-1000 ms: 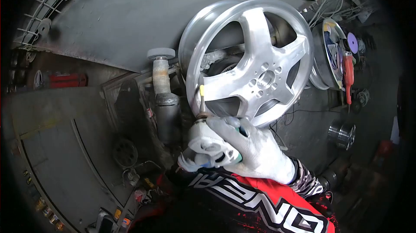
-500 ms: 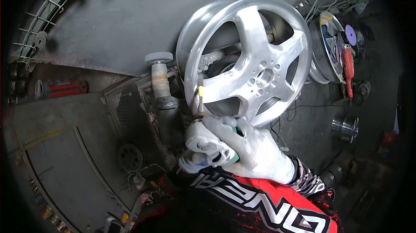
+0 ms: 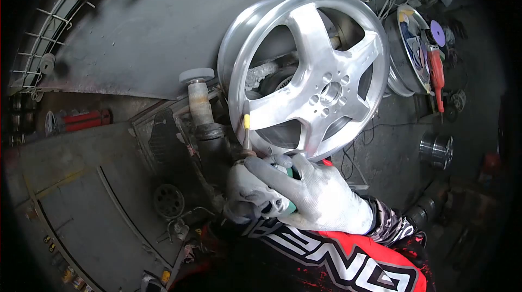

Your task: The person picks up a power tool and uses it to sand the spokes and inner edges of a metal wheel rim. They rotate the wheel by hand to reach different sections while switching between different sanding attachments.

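Note:
A shiny five-spoke alloy wheel (image 3: 330, 92) stands tilted in front of me. My right hand (image 3: 326, 197), in a white glove with greyed fingertips, is wrapped around a die grinder (image 3: 247, 139) whose body shows some green. Its slim shaft carries a yellow band, and the grey tip lies against or just over the left end of a spoke, near the rim; contact cannot be made out. My left hand (image 3: 244, 186), also gloved, is closed around the tool's front end, close to the wheel's lower left edge. Most of the tool's body is hidden by both gloves.
Left of the wheel rises a stand post (image 3: 199, 102) with a round grey cap. At right, a red polisher with a purple pad (image 3: 436, 72) lies by another wheel holding pads. A small metal rim (image 3: 436, 149) sits on the floor, and cables hang behind.
Both hands and the grinder have shifted slightly down and left relative to the wheel, the tip moving down along the spoke's end. The whole view has also shifted a little.

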Demonstrator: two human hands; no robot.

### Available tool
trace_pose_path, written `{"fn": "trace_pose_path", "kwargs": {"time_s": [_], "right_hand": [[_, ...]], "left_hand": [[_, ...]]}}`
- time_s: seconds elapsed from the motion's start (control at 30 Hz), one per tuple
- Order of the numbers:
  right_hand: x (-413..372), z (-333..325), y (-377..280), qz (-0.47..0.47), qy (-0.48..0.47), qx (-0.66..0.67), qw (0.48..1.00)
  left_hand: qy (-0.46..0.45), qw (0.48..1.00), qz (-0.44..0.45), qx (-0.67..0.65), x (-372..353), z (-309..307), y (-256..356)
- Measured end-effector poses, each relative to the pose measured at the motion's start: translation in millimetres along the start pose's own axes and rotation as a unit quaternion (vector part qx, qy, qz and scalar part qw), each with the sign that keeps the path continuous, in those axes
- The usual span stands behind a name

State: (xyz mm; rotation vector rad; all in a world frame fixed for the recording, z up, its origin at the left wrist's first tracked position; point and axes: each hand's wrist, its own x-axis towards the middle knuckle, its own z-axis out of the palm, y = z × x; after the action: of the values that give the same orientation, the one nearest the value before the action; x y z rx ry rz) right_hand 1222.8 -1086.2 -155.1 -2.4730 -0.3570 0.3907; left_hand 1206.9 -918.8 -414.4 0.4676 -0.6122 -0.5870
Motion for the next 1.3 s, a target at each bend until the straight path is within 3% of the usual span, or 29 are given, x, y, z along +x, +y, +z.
{"fn": "trace_pose_path", "kwargs": {"time_s": [0.03, 0.07, 0.1, 0.13, 0.17, 0.2, 0.23, 0.53, 0.73, 0.83, 1.0, 1.23, 1.3], "right_hand": [[1.5, 0.6, 1.0, 0.001, 0.0, 0.001, 1.0], [4.3, 1.5, 3.1, 0.002, 0.015, 0.001, 1.0], [5.8, 2.6, 4.7, 0.003, 0.028, 0.001, 1.0], [5.8, 3.6, 5.7, -0.003, 0.038, 0.004, 0.999], [4.7, 3.3, 4.9, -0.003, 0.037, 0.001, 0.999], [2.8, 3.4, 3.3, -0.001, 0.028, 0.002, 1.0], [1.6, 3.4, 2.1, 0.001, 0.02, 0.004, 1.0], [1.5, 3.4, 3.8, 0.005, 0.023, 0.001, 1.0], [0.8, 4.9, 5.2, -0.031, 0.053, 0.008, 0.998], [5.1, 3.6, 10.0, 0.012, 0.014, 0.006, 1.0], [-0.3, 0.2, 5.5, -0.034, 0.041, 0.015, 0.998], [5.0, 4.1, 10.8, 0.009, 0.019, 0.009, 1.0], [2.6, 5.9, 8.4, -0.02, 0.047, 0.014, 0.999]], "left_hand": [[0.017, 0.929, -0.101, -0.356, -13.9, -7.5, -10.8], [0.031, 0.726, -0.186, -0.661, -23.8, -13.6, -19.4], [0.041, 0.421, -0.245, -0.873, -34.0, -19.1, -27.5], [0.108, 0.596, -0.219, -0.765, -19.6, -5.0, -4.1], [0.147, 0.812, -0.208, -0.525, -6.1, 7.5, 15.9], [0.159, 0.91, -0.192, -0.332, 0.1, 17.5, 27.7], [0.156, 0.93, -0.18, -0.281, 3.0, 23.4, 33.0], [0.164, 0.956, -0.142, -0.2, 17.0, 37.0, 43.0], [0.171, 0.959, -0.126, -0.188, 21.1, 43.1, 45.2], [0.164, 0.963, -0.118, -0.18, 33.5, 39.5, 45.0], [0.176, 0.962, -0.115, -0.175, 24.5, 44.5, 48.2], [0.166, 0.967, -0.105, -0.164, 38.9, 42.8, 51.2], [0.171, 0.965, -0.107, -0.166, 34.7, 45.2, 50.0]]}}
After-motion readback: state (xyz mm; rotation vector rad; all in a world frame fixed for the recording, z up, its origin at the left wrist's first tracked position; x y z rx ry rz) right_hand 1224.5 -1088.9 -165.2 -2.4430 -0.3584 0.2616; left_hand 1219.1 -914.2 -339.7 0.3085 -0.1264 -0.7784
